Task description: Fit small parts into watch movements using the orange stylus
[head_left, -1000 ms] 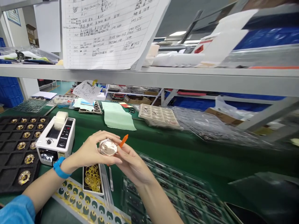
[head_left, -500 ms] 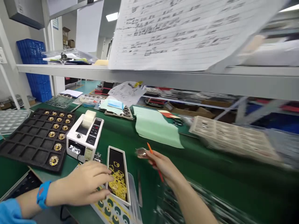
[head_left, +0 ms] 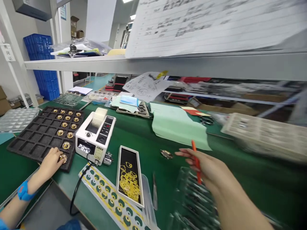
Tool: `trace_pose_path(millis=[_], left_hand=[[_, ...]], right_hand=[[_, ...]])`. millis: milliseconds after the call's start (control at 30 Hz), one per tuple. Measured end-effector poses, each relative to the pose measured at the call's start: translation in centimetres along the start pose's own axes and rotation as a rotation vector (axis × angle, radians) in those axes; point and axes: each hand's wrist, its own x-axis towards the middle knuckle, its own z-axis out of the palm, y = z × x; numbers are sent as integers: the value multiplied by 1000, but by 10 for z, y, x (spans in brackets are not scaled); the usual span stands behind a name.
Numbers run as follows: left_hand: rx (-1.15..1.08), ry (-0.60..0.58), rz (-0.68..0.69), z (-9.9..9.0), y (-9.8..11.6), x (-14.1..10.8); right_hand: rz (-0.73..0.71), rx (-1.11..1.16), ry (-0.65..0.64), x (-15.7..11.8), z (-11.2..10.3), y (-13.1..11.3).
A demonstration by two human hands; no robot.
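- Touching a gold part (head_left: 63,158) at the near right corner of the black tray (head_left: 35,137), your left hand (head_left: 51,162) has its thumb and fingers about the piece; whether they are pressed together on it, you cannot tell from here.
- Your right hand (head_left: 203,161) is clamped on an orange stick (head_left: 196,161), which stands steeply across the fingers with its upper end showing above them.
- The watch case (head_left: 166,154) lies on the green table (head_left: 155,140), just left of your right fingertips and apart from them.
- More gold parts sit in the tray's pockets, mostly along its right side.
- Between your hands you have the white tape machine (head_left: 94,137), with its roll (head_left: 99,117) on top and a small metal piece (head_left: 108,158) beside it.
- Nearer the middle, a white-rimmed box (head_left: 139,175) holds a heap of yellow rings (head_left: 129,187).
- A sticker sheet (head_left: 112,198) lies slantwise by the box, and a black cable (head_left: 77,188) hangs over the table's near edge.
- Tweezers (head_left: 154,191) lie right of the box.
- Below your right hand is a clear tray (head_left: 189,198), blurred.
- Farther back you have a pale green sheet (head_left: 178,126), scissors (head_left: 206,120) and a beige tray (head_left: 266,131).
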Motion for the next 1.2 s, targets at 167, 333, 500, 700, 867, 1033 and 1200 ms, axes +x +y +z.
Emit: trace_pose_path(millis=[167,333,500,700,867,1033,1200], left_hand=[[-19,-63,21,-11,-2,16],[-83,3,28,-47,21,29],[-820,228,154,-63,115,35],[-1470,-287,299,-27,233,57],[-1585,-297,355,-10,260,73],[-1591,-237,438,-9,257,72],[-1560,-227,503,-14,249,72]], right_hand=[[213,152,92,-16,-21,-14],[267,199,190,-21,-35,-21],[205,293,168,-33,-29,-42],[-78,404,29,-66,-20,-82],[-382,457,-82,-90,-8,-96],[-543,313,-52,-97,8,-96],[-688,255,-109,-100,11,-98]])
